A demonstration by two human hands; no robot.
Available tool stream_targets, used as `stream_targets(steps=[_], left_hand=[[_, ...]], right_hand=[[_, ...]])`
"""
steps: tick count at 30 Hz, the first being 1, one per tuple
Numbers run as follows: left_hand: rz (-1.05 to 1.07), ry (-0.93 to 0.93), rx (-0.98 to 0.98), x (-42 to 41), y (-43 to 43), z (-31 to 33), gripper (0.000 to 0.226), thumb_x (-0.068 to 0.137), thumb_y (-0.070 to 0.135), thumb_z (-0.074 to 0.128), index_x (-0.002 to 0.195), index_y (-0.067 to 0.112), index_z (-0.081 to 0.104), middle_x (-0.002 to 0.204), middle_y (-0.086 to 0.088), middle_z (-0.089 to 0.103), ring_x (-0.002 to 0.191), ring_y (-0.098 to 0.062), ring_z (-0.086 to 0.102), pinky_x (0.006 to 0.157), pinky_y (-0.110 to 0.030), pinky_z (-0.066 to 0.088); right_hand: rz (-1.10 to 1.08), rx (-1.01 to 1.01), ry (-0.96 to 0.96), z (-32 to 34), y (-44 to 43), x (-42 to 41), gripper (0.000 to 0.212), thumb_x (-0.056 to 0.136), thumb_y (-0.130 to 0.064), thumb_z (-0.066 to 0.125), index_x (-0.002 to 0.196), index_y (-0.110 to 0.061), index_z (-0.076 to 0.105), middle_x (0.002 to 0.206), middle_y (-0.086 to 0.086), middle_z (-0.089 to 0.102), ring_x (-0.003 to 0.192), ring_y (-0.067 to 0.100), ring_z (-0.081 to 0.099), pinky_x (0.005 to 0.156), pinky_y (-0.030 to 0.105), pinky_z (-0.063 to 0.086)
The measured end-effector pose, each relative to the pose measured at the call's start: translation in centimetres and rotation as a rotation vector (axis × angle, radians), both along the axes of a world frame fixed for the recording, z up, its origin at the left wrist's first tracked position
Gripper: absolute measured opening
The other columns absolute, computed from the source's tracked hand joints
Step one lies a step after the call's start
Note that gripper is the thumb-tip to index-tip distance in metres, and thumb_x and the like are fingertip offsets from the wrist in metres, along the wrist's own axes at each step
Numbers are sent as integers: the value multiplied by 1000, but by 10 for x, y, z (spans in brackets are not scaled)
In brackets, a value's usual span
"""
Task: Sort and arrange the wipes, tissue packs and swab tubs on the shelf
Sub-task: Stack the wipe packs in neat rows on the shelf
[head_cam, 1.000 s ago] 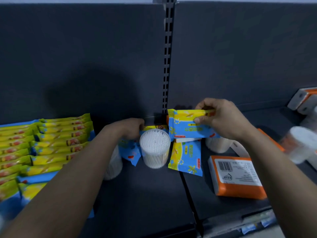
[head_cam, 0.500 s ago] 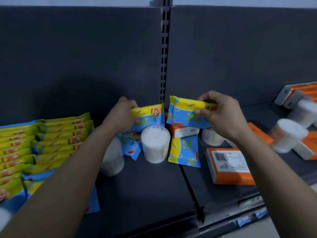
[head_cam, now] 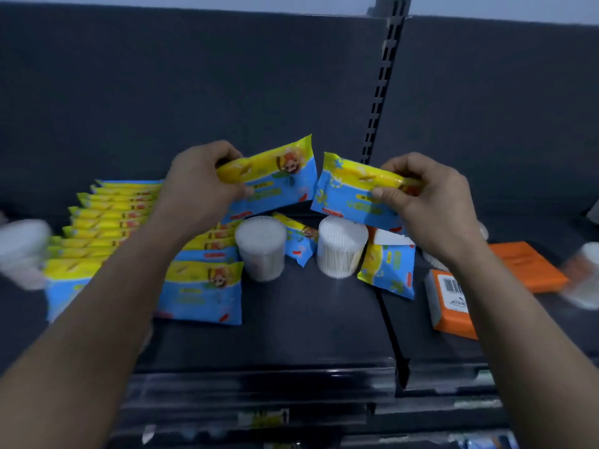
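Note:
My left hand (head_cam: 197, 186) grips a blue and yellow wipes pack (head_cam: 278, 179) by its top edge, held above the shelf. My right hand (head_cam: 428, 202) grips a second wipes pack (head_cam: 350, 196) the same way, just right of the first. Below them stand two clear swab tubs (head_cam: 261, 246) (head_cam: 342, 246) with a loose wipes pack (head_cam: 299, 241) between them. Another wipes pack (head_cam: 389, 270) leans right of the second tub. Rows of wipes packs (head_cam: 110, 215) lie stacked on the left, with one pack (head_cam: 201, 293) at the front.
Orange tissue packs (head_cam: 453, 303) (head_cam: 525, 264) lie on the right shelf (head_cam: 421, 338). Blurred swab tubs sit at the far left (head_cam: 22, 251) and far right (head_cam: 586, 273). A slotted upright (head_cam: 382, 92) divides the dark back panel. The shelf's front lip (head_cam: 259, 377) runs below.
Both hands have lifted their wipes packs higher and moved left. The view has swung left, bringing more of the stacked wipes rows into sight.

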State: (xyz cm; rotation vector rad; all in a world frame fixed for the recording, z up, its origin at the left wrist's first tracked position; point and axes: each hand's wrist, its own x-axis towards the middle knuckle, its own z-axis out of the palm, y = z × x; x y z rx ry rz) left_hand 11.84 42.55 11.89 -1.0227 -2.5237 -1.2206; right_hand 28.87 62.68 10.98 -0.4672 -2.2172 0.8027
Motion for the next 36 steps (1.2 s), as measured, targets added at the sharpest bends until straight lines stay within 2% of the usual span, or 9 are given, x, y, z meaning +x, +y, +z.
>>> stream_targets(steps=[4, 10, 14, 17, 20, 23, 29, 33, 36], left_hand=[[163, 26, 16, 24, -56, 7, 22, 70, 8, 76, 87, 10, 62, 71, -3, 57, 58, -13, 46, 53, -23, 37], [370, 42, -41, 69, -133, 3, 23, 68, 5, 77, 82, 8, 60, 65, 2, 50, 55, -10, 37, 52, -11, 33], [466, -38, 17, 85, -178, -1, 24, 70, 5, 76, 85, 10, 58, 77, 2, 56, 63, -11, 47, 57, -11, 37], [501, -50, 12, 89, -200, -5, 22, 71, 6, 76, 85, 7, 59, 73, -2, 56, 61, -12, 48, 51, -12, 36], [448, -78, 47, 87, -203, -12, 23, 70, 1, 75, 80, 11, 57, 65, 3, 51, 50, 1, 48, 45, -7, 37], [345, -120, 33, 72, -197, -23, 23, 68, 4, 77, 78, 17, 59, 66, 4, 51, 54, -3, 44, 50, -13, 37], [50, -141, 49, 50, -169, -31, 24, 71, 5, 75, 80, 15, 55, 67, 12, 47, 59, -3, 43, 50, -8, 33], [-97, -84, 6, 39, -151, -36, 25, 71, 6, 74, 79, 20, 54, 68, 12, 49, 67, -14, 45, 57, -22, 35], [-223, -52, -26, 40, -141, -37, 23, 73, 9, 72, 81, 22, 54, 69, 14, 46, 60, -7, 43, 56, -21, 33]], right_hand=[[153, -26, 22, 1, -27, -8, 14, 78, -18, 73, 85, -24, 63, 74, -10, 62, 69, 12, 55, 67, 30, 48], [370, -14, 16, -9, -78, -22, 17, 78, -19, 71, 85, -30, 60, 76, -17, 58, 82, 20, 56, 76, 39, 49], [454, -48, 31, -16, -113, -33, 20, 77, -18, 71, 86, -32, 59, 77, -20, 56, 87, 24, 57, 77, 45, 50], [464, -17, 20, -16, -131, -41, 18, 77, -18, 72, 90, -25, 63, 79, -17, 57, 88, 25, 56, 78, 47, 50], [394, 51, 10, -16, -140, -48, 18, 77, -18, 72, 94, -19, 65, 85, -6, 61, 89, 26, 56, 80, 46, 48], [260, 72, 15, -18, -146, -52, 16, 79, -19, 71, 94, -20, 65, 85, -5, 60, 90, 26, 56, 80, 41, 47], [18, 42, 15, -22, -153, -45, 15, 77, -22, 71, 87, -25, 60, 84, 0, 64, 88, 31, 57, 80, 45, 48], [-106, 10, 24, -22, -162, -31, 18, 74, -23, 72, 84, -29, 58, 80, 0, 63, 84, 31, 58, 78, 49, 49], [-176, 6, 10, -23, -167, -21, 17, 75, -15, 69, 85, -25, 61, 77, 0, 63, 81, 30, 59, 73, 49, 51]])
